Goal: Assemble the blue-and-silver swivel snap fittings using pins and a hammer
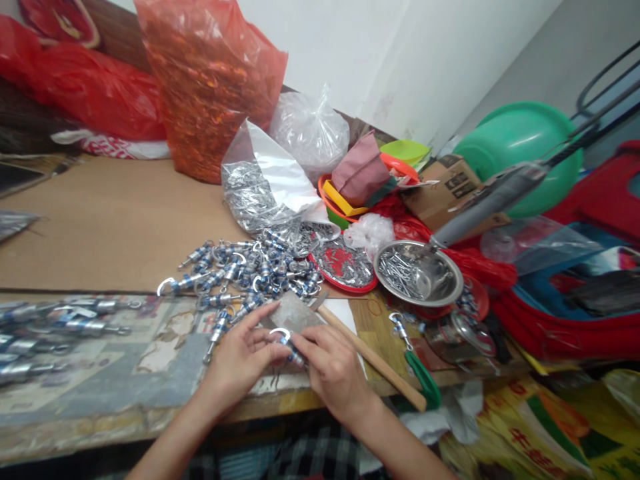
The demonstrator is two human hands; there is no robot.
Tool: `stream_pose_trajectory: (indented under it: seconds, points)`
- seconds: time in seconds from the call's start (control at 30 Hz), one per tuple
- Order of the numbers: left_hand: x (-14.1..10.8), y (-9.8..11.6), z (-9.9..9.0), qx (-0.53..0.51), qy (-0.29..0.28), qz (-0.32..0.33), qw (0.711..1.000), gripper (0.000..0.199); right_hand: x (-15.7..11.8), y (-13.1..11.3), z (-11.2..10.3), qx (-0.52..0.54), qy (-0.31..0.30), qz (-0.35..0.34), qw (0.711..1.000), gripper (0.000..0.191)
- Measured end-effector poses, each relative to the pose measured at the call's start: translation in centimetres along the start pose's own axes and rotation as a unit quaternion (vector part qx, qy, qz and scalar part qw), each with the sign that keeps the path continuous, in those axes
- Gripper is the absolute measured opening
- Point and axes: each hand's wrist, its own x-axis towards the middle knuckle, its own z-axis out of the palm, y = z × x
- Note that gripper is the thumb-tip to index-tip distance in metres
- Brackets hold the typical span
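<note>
Near the table's front edge, a small silver-and-blue metal piece with a curved hook [285, 339] is held between my two hands. My left hand [245, 350] has its thumb and fingers closed around the hook side. The fingers of my right hand [330, 363] pinch the other end and partly hide it. Just behind them is a flat grey metal block [296, 313]. A wooden handle [375, 360] slants past my right hand. Beyond my left hand, several similar silver-and-blue pieces [260, 267] are heaped.
A metal bowl of pins [419, 272] and a red dish of small metal parts [345, 267] stand at the right. More similar pieces [40, 340] lie at the left. Behind are a bag of metal parts [250, 197], a large red bag [210, 87] and a green basin [520, 153].
</note>
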Motion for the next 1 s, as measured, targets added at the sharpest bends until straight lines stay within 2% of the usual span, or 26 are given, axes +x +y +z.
stream_pose_trajectory:
  seconds: [0.1, 0.27, 0.33, 0.43, 0.53, 0.6, 0.67, 0.7, 0.77, 0.83, 0.87, 0.93, 1.0]
  points:
    - [-0.1, 0.1, 0.1, 0.001, 0.002, -0.001, 1.0, 0.075, 0.2, 0.2, 0.2, 0.015, 0.017, -0.008, 1.0, 0.03]
    - [-0.1, 0.0, -0.2, 0.031, 0.0, 0.013, 0.999, 0.066, 0.0, 0.2, -0.1, 0.018, -0.029, 0.009, 0.999, 0.028]
    - [-0.1, -0.1, -0.4, 0.105, 0.003, 0.036, 0.994, 0.055, -0.3, 0.1, -0.1, 0.021, -0.034, 0.017, 0.999, 0.029]
    - [0.0, 0.0, -0.7, 0.239, 0.006, 0.075, 0.968, 0.027, -0.7, 0.1, 0.0, 0.035, -0.02, 0.046, 0.998, 0.031]
    - [0.0, 0.3, -0.8, 0.279, -0.011, 0.094, 0.956, 0.014, -1.3, 0.7, -0.5, 0.103, -0.006, 0.075, 0.992, 0.033]
    - [0.0, 0.6, -0.8, 0.295, -0.026, 0.105, 0.949, 0.014, -1.9, 1.9, -1.2, 0.125, 0.018, 0.125, 0.984, 0.033]
    - [0.1, 0.7, -0.8, 0.308, -0.035, 0.11, 0.944, 0.015, -2.8, 3.7, -1.8, 0.064, 0.028, 0.201, 0.977, 0.031]
    - [0.1, 0.8, -0.9, 0.312, -0.037, 0.11, 0.943, 0.015, -3.2, 4.6, -2.1, 0.016, 0.008, 0.236, 0.972, 0.034]
    - [0.1, 0.8, -0.9, 0.313, -0.037, 0.106, 0.943, 0.015, -4.2, 6.2, -2.5, -0.054, -0.075, 0.276, 0.957, 0.037]
    - [0.1, 0.7, -0.9, 0.314, -0.032, 0.101, 0.943, 0.015, -5.0, 7.1, -2.7, -0.059, -0.15, 0.284, 0.945, 0.027]
    - [0.1, 0.7, -0.9, 0.314, -0.027, 0.096, 0.944, 0.015, -5.2, 7.1, -2.8, -0.044, -0.164, 0.282, 0.944, 0.022]
    - [0.1, 0.6, -0.7, 0.273, -0.016, 0.073, 0.959, 0.025, -5.3, 6.5, -3.3, -0.008, -0.145, 0.284, 0.948, 0.017]
    - [-0.1, 0.5, -0.3, 0.176, -0.008, 0.036, 0.984, 0.049, -5.0, 5.2, -4.2, 0.023, -0.098, 0.28, 0.955, 0.017]
